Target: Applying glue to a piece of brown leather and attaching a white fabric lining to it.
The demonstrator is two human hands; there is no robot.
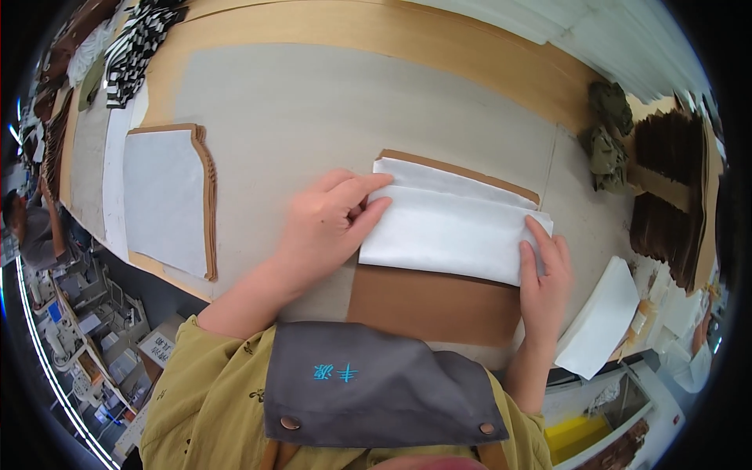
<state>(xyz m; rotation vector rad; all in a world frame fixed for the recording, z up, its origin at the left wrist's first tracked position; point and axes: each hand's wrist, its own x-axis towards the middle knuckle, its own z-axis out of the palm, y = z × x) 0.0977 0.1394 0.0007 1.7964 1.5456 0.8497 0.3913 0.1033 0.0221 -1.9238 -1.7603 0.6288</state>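
Note:
A white sheet point(442, 233), thin and cloth-like, lies folded over on a brown fabric piece point(435, 305) in front of me. The brown also shows as a narrow strip along the far edge. My left hand point(333, 215) pinches the sheet's left end, with index finger and thumb either side of the fold. At the right end, my right hand point(548, 270) has thumb and fingertips closed on the sheet's corner. The fingers' undersides are hidden in both hands.
A stack of brown pieces topped by a white sheet point(164, 200) lies left. White folded sheets point(601, 317) lie at the right near edge. Beyond are dark green cloth point(609, 153) and a brown bundle point(670, 196). Black-and-white cloth point(141, 51) sits far left; a person point(39, 231) is beyond.

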